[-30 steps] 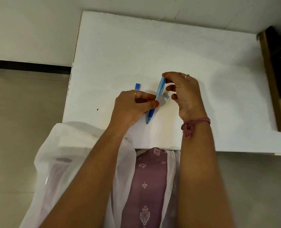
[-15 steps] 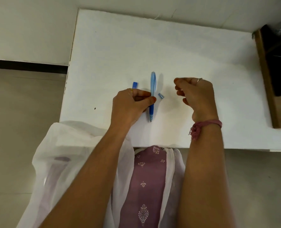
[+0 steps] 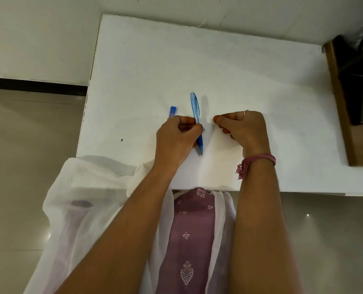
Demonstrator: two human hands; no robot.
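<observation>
1. Pen (image 3: 196, 115) is let go by the right hand (image 3: 242, 128), which is now drawn aside with its fingers curled and nothing held.
2. It is pinched by the left hand (image 3: 176, 139) alone, tip toward the wrist.
3. A small blue part (image 3: 203, 129) is left beside that thumb and is probably to be picked up next.

Nothing readable here, honestly. If the blue pen (image 3: 195, 111) has any print, it's too small to make out.
</observation>
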